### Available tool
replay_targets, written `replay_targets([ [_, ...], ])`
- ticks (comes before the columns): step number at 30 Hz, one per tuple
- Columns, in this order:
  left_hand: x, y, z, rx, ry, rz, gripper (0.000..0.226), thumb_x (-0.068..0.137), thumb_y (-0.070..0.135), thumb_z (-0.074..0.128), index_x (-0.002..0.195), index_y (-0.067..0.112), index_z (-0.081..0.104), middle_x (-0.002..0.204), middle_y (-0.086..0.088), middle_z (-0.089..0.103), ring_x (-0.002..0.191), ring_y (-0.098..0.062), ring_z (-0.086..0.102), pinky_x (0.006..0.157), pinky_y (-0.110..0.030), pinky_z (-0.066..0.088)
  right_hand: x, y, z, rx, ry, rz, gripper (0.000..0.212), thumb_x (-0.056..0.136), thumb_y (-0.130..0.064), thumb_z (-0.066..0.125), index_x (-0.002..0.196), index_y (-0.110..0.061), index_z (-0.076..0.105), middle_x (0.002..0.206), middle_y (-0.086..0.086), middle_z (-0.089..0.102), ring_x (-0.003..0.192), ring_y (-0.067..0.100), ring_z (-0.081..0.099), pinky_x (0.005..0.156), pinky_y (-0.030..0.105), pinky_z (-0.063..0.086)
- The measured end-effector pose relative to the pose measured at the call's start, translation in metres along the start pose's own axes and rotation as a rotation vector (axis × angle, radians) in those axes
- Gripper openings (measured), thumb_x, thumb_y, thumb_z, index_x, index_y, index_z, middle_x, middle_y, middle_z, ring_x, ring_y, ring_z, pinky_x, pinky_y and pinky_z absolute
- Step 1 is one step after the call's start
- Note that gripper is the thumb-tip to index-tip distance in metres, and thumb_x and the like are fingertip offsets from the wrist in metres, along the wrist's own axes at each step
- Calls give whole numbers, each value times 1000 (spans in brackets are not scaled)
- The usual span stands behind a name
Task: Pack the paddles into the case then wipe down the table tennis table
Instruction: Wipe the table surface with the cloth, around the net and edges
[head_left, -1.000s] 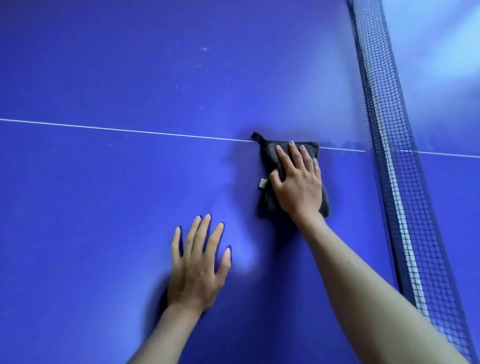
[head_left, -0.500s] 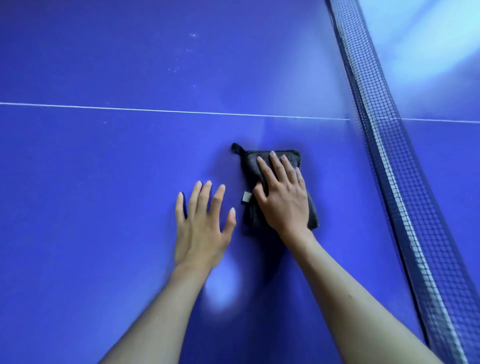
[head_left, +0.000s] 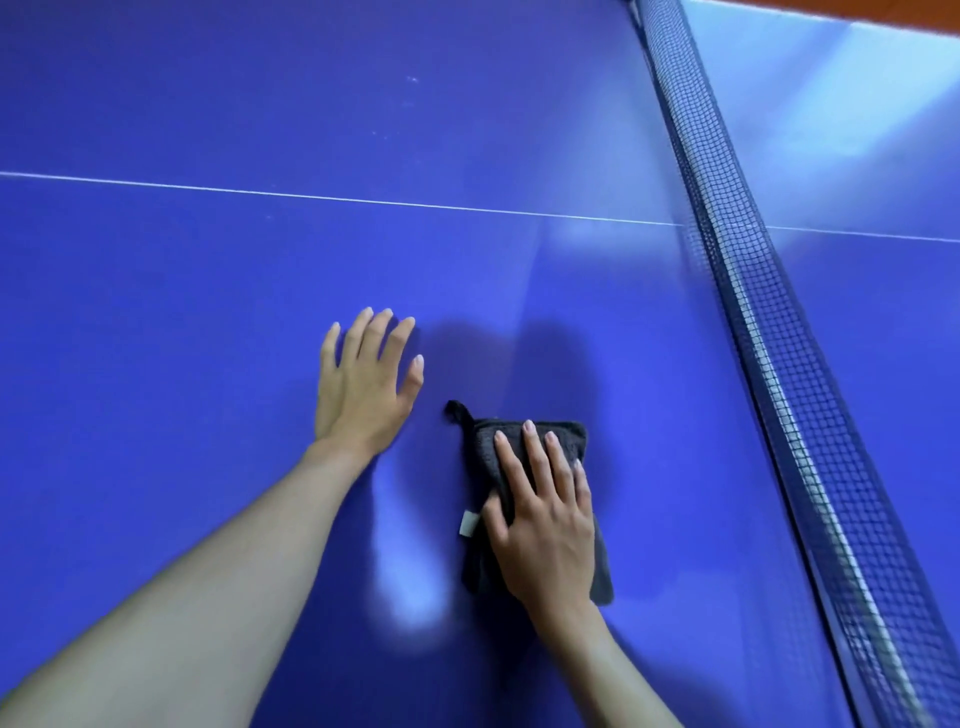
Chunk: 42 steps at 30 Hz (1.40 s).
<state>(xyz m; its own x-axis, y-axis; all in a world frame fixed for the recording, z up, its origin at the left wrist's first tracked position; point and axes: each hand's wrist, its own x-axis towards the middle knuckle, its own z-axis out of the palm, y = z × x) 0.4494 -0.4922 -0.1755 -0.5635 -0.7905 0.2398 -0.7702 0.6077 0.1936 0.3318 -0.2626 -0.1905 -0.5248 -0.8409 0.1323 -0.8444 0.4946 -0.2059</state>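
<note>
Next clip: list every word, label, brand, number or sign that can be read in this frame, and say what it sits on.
None can be read.
White tag on the dark cloth under the right hand: no print can be made out.
Blue table tennis table and net: no lettering in view, only a white line.

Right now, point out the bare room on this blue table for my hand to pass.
Bare blue tabletop lies left of the flat left hand, and beyond the thin white centre line. It is crowded where the right hand presses the folded dark grey cloth beside the black mesh net.
</note>
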Motion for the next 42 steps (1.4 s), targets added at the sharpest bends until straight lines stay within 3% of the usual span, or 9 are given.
replay_targets([
  [4, 3, -13, 6, 8, -42, -39, 56, 109, 48, 26, 151, 18, 45, 158, -7, 43, 153, -27, 29, 127, -51, 15, 55, 1, 9, 25, 15, 7, 65, 93, -44, 47, 157, -40, 43, 168, -5, 35, 158, 19, 28, 126, 48, 27],
  [16, 7, -13, 13, -22, -27, -92, 51, 108, 42, 37, 147, 16, 54, 160, -7, 43, 151, -26, 36, 122, -57, 26, 289, 6, 32, 63, 19, 28, 62, 93, -46, 45, 154, -38, 48, 167, -3, 39, 156, 21, 29, 128, 46, 21],
  [23, 7, -15, 16, -27, -42, -68, 51, 108, 42, 40, 150, 16, 52, 164, -6, 38, 153, -24, 33, 122, -60, 25, 355, 6, 41, 73, -15, 24, 62, 94, -47, 44, 156, -38, 45, 168, -3, 36, 156, 20, 26, 129, 44, 17],
  [29, 10, -16, 17, -18, -57, -63, 52, 106, 43, 42, 150, 17, 52, 163, -7, 39, 154, -25, 31, 123, -60, 23, 333, -2, 41, 83, 9, 43, 63, 94, -46, 39, 155, -36, 48, 166, -2, 40, 155, 22, 30, 128, 44, 20],
  [36, 8, -17, 15, -7, -53, -20, 57, 108, 47, 30, 155, 17, 41, 163, -9, 37, 155, -27, 27, 126, -57, 15, 204, -41, 37, 52, 44, -14, 61, 95, -43, 45, 155, -35, 48, 165, -1, 41, 155, 22, 33, 127, 46, 24],
  [42, 3, -28, -10, -187, 131, -10, 45, 108, 35, 36, 141, 13, 55, 145, -7, 57, 143, -27, 45, 120, -52, 29, 81, -90, 28, 51, 49, -13, 62, 93, -38, 50, 155, -35, 49, 166, -1, 41, 156, 21, 32, 125, 49, 28],
])
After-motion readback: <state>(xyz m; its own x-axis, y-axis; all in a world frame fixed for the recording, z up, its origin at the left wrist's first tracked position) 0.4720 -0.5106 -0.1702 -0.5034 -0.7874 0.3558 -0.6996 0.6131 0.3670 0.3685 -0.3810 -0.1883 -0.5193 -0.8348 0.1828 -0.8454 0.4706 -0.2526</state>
